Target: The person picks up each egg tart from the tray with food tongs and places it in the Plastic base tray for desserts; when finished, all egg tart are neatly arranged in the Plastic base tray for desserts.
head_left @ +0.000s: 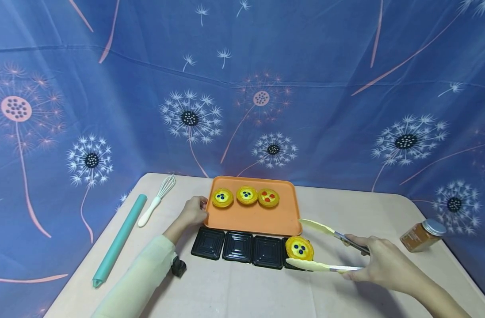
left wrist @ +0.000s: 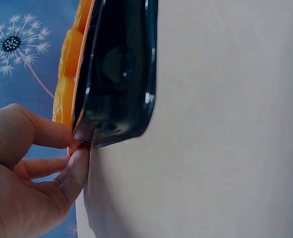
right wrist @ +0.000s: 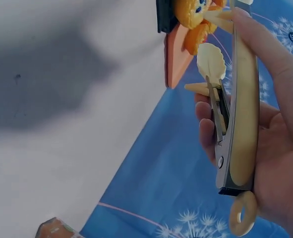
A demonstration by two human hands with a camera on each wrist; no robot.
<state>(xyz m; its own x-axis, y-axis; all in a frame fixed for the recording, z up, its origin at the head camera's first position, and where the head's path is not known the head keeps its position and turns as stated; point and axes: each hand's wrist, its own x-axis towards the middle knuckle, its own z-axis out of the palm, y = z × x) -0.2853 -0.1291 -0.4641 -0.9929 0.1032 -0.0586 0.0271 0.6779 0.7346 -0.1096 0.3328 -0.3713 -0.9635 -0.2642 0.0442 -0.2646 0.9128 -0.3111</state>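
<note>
My left hand (head_left: pixel 194 210) pinches the left edge of an orange tray (head_left: pixel 250 221) between thumb and fingers. Two tarts with blue dots (head_left: pixel 222 198) and one with red pieces (head_left: pixel 268 198) sit along the tray's back half. In my right hand (head_left: pixel 389 267) is a pair of tongs (right wrist: pixel 244 109) with cream-coloured tips, their arms spread apart. A blue-dotted tart (head_left: pixel 299 248) lies between those tips, on the rightmost black square dish in a row before the tray. The lower tip overlaps its front edge in the head view; the upper one reaches the tray's right front corner.
Three bare black dishes (head_left: pixel 237 246) continue the row to the left. A white whisk (head_left: pixel 156 201) and a teal roll (head_left: pixel 120 238) lie at the table's left side. On the right stands a tilted-looking jar (head_left: pixel 422 235) with a silver lid, near the table edge.
</note>
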